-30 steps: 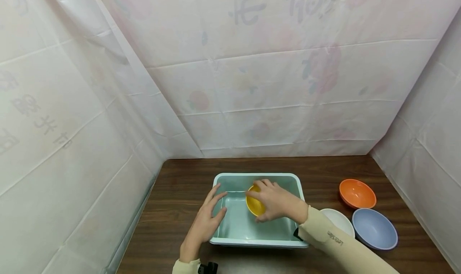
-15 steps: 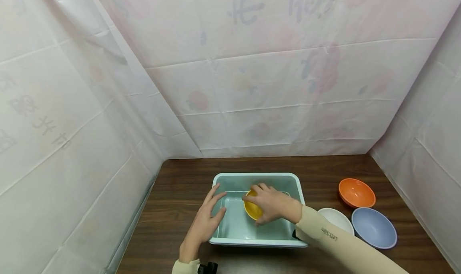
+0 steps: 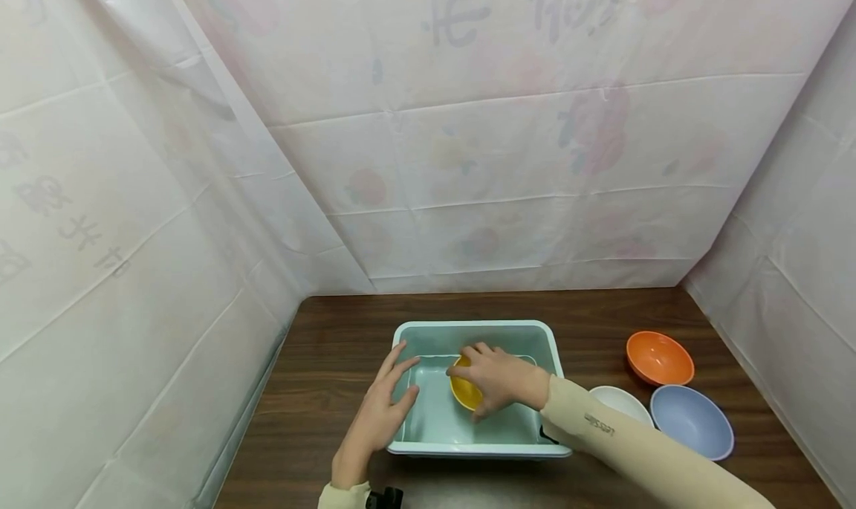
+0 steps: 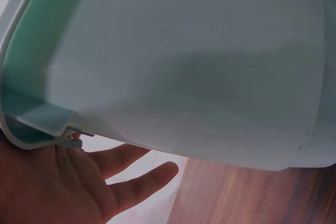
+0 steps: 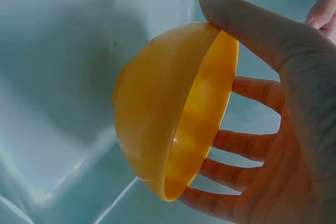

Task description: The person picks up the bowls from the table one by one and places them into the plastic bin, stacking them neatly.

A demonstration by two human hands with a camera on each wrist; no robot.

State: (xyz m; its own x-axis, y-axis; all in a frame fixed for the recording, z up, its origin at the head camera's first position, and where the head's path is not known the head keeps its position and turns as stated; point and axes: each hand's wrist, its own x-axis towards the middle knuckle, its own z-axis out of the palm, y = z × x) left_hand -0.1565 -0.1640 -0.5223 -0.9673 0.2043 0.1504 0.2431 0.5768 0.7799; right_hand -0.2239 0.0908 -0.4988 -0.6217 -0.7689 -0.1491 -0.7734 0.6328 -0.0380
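Note:
My right hand [image 3: 503, 380] holds a yellow bowl [image 3: 463, 392] by its rim, over the inside of a pale green plastic basin [image 3: 481, 449]. In the right wrist view the bowl [image 5: 149, 108] is tipped on its side, with the thumb on one side of the rim and the fingertips [image 5: 210, 198] along the other. My left hand [image 3: 383, 409] stays at the basin's left side with fingers spread. The left wrist view has this hand [image 4: 68, 182] beside the basin's wall [image 4: 199, 77], its fingers extended and holding nothing.
Right of the basin, an orange bowl [image 3: 660, 357], a blue bowl [image 3: 692, 421] and a white bowl [image 3: 622, 405] sit close together. The right sleeve [image 3: 602, 429] passes in front of the white one. White sheeting [image 3: 495, 197] encloses the dark wooden table [image 3: 321, 360].
My right hand has shifted a little left and toward me with the yellow bowl inside the basin. The left hand keeps its place.

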